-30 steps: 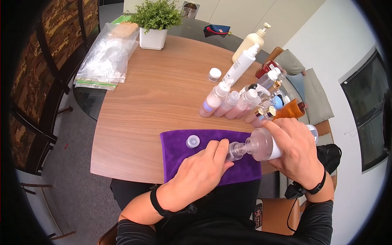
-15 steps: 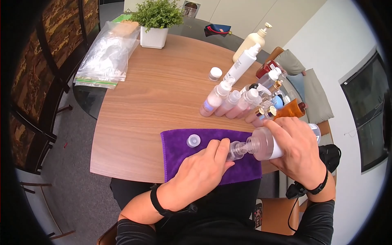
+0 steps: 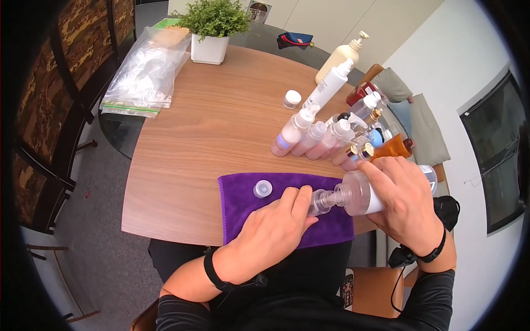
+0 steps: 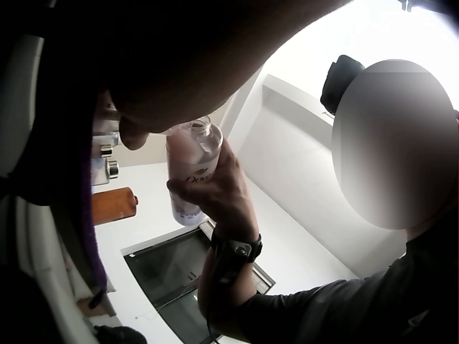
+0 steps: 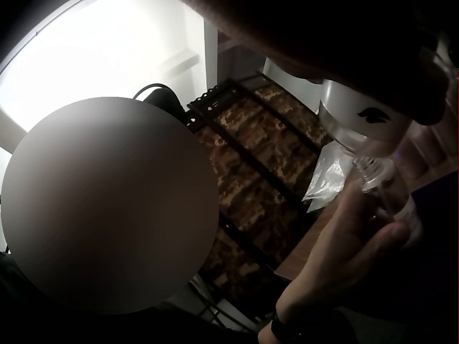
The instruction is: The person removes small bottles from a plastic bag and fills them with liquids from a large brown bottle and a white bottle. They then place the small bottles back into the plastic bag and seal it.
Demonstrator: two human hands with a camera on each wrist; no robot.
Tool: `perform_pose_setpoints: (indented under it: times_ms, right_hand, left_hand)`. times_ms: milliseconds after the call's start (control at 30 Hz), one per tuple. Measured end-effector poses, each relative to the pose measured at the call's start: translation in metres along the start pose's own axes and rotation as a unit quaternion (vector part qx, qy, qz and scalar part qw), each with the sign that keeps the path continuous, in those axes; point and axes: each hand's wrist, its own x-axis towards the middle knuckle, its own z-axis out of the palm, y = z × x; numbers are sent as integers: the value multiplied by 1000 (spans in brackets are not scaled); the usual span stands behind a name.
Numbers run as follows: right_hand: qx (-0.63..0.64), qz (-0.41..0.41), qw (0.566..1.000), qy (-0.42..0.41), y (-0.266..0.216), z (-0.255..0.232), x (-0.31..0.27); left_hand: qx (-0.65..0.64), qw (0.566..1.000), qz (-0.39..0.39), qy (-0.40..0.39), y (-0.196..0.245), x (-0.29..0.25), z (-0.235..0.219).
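In the head view my left hand [image 3: 276,220] grips a small clear bottle [image 3: 321,202], lying tilted over the purple cloth [image 3: 234,212]. My right hand [image 3: 406,201] is wrapped around a large clear bottle [image 3: 358,193] with a white label, tipped so its threaded neck meets the small bottle's mouth. The left wrist view shows the large bottle [image 4: 192,161] with pinkish contents and the right fingers around it. From the right wrist, the small bottle [image 5: 393,188] sits below the large one's neck, between left thumb and fingers. A small cap [image 3: 263,188] lies on the cloth.
Several pink pump bottles [image 3: 291,135] stand beyond the cloth, among other bottles including an orange one [image 3: 393,148]. A white-lidded jar [image 3: 292,99] is behind them. Farther off are a potted plant [image 3: 210,49] and a clear zip bag [image 3: 143,71] at the table's left.
Both hands keep the two bottles mouth to mouth in nearly the same pose. The scene has shifted very slightly in the head view.
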Motion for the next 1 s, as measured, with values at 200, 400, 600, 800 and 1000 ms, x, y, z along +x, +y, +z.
perform_pose_setpoints:
  times_ms: [200, 400, 600, 800, 1000]
  right_hand:
    - [-12, 1, 1000, -7, -2, -4, 3]
    - [-18, -5, 1000, -6, -3, -5, 4]
    - [-29, -10, 999, -13, -5, -9, 6]
    - [-50, -18, 998, -15, -6, -11, 9]
    - [-56, -20, 998, -18, -6, -13, 12]
  left_hand:
    - [-1, 1000, -3, -1, 0, 0, 0]
    - [2, 1000, -4, -7, 0, -1, 0]
    - [4, 1000, -1, -8, -1, -1, 0]
    - [7, 1000, 3, -5, -1, -1, 0]
    - [5, 1000, 1, -4, -2, -1, 1]
